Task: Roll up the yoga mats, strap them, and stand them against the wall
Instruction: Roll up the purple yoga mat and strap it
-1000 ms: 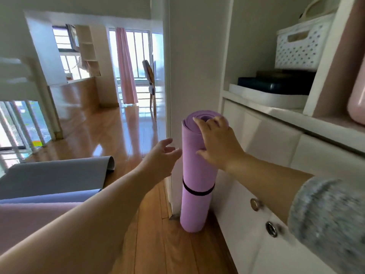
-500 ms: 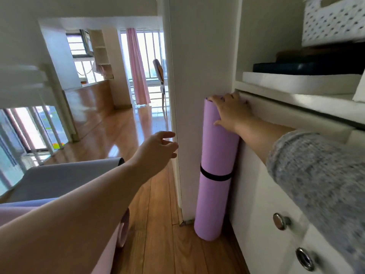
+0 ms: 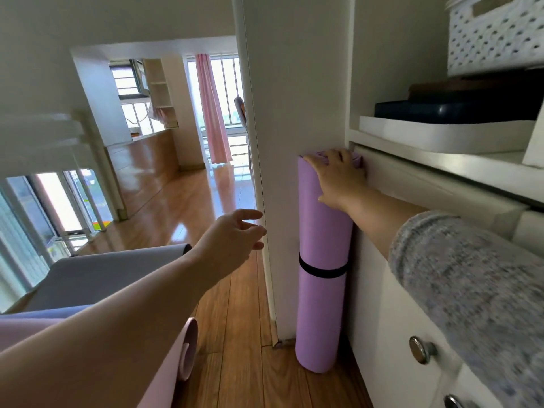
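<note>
A rolled purple yoga mat [image 3: 321, 304] stands upright on the wood floor, in the corner between the white wall [image 3: 297, 98] and the white cabinet [image 3: 379, 319]. A black strap [image 3: 322, 271] circles its middle. My right hand [image 3: 338, 178] rests over the mat's top end, fingers spread across it. My left hand [image 3: 232, 240] hovers open in the air to the left of the wall's edge, holding nothing. A grey mat [image 3: 97, 275] lies unrolled on the floor at the left. A pink mat [image 3: 176, 363], partly curled at its end, lies under my left arm.
The cabinet has round metal knobs [image 3: 419, 350] on its doors. Its shelf holds a white tray [image 3: 441, 134], dark flat items [image 3: 459, 106] and a white perforated basket [image 3: 494, 36]. A white railing [image 3: 53, 136] stands at the left. The wood floor [image 3: 176, 201] runs toward far windows with a pink curtain [image 3: 210, 110].
My right hand has pushed the rolled purple mat back from a free-standing lean until it stands in the corner against wall and cabinet. My left hand stays open beside it.
</note>
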`<state>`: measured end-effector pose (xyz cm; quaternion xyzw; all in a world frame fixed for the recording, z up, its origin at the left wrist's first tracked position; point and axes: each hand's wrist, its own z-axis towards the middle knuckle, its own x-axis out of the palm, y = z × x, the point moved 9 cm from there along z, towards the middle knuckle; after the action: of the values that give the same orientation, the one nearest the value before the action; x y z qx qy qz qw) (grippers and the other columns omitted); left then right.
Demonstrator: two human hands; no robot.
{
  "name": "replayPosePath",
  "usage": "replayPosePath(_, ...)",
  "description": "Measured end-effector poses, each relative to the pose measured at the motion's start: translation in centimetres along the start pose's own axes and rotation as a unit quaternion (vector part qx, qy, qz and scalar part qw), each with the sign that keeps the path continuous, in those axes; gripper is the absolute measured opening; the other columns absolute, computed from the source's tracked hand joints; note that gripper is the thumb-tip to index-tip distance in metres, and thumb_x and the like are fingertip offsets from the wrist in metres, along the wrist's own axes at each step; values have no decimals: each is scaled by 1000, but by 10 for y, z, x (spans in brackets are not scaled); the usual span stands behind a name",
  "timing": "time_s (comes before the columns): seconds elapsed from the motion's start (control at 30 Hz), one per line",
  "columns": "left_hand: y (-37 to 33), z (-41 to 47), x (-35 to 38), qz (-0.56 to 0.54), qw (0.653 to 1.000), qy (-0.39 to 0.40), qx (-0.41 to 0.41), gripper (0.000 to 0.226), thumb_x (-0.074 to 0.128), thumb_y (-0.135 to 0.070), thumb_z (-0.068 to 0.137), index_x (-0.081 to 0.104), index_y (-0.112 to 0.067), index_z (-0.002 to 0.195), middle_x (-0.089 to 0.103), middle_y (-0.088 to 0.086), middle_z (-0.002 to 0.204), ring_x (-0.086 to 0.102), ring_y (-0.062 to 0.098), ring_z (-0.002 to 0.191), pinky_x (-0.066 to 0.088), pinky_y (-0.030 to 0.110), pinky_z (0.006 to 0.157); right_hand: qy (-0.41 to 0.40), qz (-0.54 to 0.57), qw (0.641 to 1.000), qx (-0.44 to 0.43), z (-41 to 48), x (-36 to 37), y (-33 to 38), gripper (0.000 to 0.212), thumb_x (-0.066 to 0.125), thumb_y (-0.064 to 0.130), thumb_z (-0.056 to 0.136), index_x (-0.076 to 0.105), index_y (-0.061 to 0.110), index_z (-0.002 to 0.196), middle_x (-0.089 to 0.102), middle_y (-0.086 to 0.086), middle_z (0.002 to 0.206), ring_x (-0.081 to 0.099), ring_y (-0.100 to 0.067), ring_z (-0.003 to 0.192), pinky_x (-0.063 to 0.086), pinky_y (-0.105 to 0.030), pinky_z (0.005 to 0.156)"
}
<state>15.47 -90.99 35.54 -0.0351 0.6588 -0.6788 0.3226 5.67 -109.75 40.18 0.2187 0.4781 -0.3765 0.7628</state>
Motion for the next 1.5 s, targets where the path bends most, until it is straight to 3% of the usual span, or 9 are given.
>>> replayPosePath(0.23, -17, -6, -9, -3, 1000, 6, 8, 21, 54, -10, 95, 54, -18, 115, 64, -2, 92, 65, 12, 81, 53, 28, 76, -23, -42, 998, -48, -8, -13, 12, 80, 61, 9, 87, 19, 36, 149, 34, -13, 136, 27, -32, 130, 43, -46, 92)
replayPosePath(0.4, -6, -8, -2, 8, 1000, 13, 2, 20, 55, -12, 95, 54, -21, 113, 65, -5, 92, 66, 8, 77, 51, 15, 60, -32, -32, 998, -46, -14, -7, 11, 74, 52, 6, 93, 14, 28, 152, 24, -15, 146, 26, -35, 134, 40, -48, 102)
replayPosePath(0.6, -1, -11, -8, -3, 1000, -1, -4, 19, 54, -11, 95, 53, -22, 110, 64, -5, 91, 65, 7, 77, 51, 17, 63, -36, -23, 999, -34, -17, -8, 6, 76, 61, 10, 90, 15, 16, 151, 29, -14, 147, 26, -32, 137, 33, -49, 108)
replayPosePath(0.73, -8, -17, -13, -2, 1000, -7, -2, 25, 54, -9, 94, 55, -14, 119, 64, -3, 91, 64, 7, 74, 50, 12, 56, 10, -62, 998, -20, -20, -14, 9, 70, 60, 18, 89, 21, 16, 146, 25, -11, 149, 20, -32, 139, 27, -55, 110)
replayPosePath(0.93, -22, -22, -18, 19, 1000, -10, 12, 25, 54, -12, 95, 56, -17, 119, 63, -8, 89, 64, 4, 73, 48, 11, 55, 71, -83, 993, -34, -31, -16, 17, 80, 58, 24, 90, 8, 28, 152, 6, -11, 157, 10, -33, 144, 21, -57, 111)
replayPosePath(1.17, -13, -27, -21, 1, 1000, -14, 7, 18, 55, -11, 94, 55, -20, 110, 65, -6, 91, 65, 5, 74, 52, 15, 58, 102, -125, 985, -67, -51, -21, 24, 66, 54, 25, 91, 25, 24, 150, 7, -12, 158, 7, -31, 145, 13, -60, 114)
replayPosePath(1.27, 2, -39, -25, -11, 1000, -9, -14, 17, 56, -11, 94, 56, -22, 107, 66, -5, 89, 66, 7, 75, 52, 17, 58, 98, -86, 987, -93, -69, -23, 47, 64, 53, 25, 92, 26, 24, 150, 9, -12, 159, 10, -29, 146, 13, -56, 114)
replayPosePath(1.37, 17, -58, -43, -20, 999, -15, -37, 17, 56, -11, 94, 57, -21, 108, 66, -5, 89, 65, 7, 76, 51, 22, 62, 126, -7, 983, -132, -97, -22, 89, 59, 56, 26, 92, 35, 25, 146, 34, -7, 152, 32, -27, 138, 29, -45, 111)
replayPosePath(1.5, 43, -106, -84, 7, 998, -22, -60, 20, 56, -12, 95, 58, -18, 114, 68, 1, 96, 65, 7, 74, 48, 19, 59, 311, 85, 933, -160, -164, 1, 154, 54, 62, 34, 91, 45, 22, 141, 52, 0, 137, 50, -19, 122, 44, -31, 98)
